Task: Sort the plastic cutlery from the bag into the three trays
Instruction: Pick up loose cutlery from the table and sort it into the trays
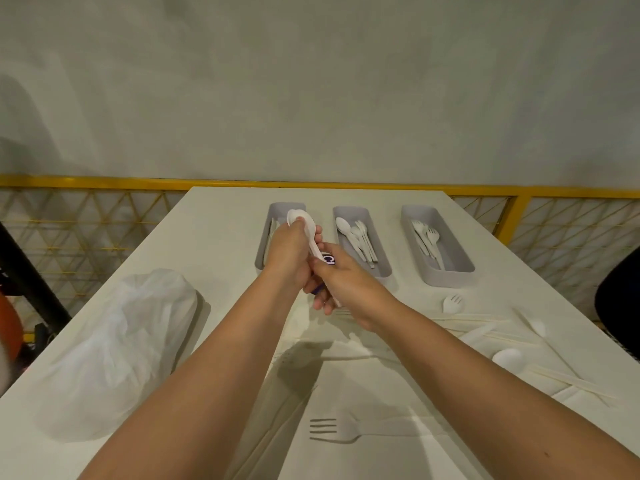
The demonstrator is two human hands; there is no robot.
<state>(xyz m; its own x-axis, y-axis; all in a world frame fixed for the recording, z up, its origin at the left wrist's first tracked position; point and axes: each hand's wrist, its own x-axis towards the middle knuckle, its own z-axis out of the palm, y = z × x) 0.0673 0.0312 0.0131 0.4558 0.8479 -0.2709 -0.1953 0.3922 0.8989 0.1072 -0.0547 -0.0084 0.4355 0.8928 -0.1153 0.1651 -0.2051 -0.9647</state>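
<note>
Slippage threatens: left hand and right hand both pinch a white plastic spoon in their grip above the leftmost grey oblong tray; released unevenly, it may fall beside that tray.

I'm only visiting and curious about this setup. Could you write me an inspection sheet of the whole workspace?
Surface: white table, shadowed beneath the arms.
Job's things: left tray partly behind the hands; middle tray holds spoons; right tray holds forks; plastic bag at left; loose fork, spork, spoon on the table.
Clutter: long pale sticks at right, type unclear.
Hands: left hand grips white spoon; right hand pinches blue-printed wrapper at its handle.
Cables: nothing seen.
Surroundings: grey wall, yellow mesh railing, dark object at right edge.
</note>
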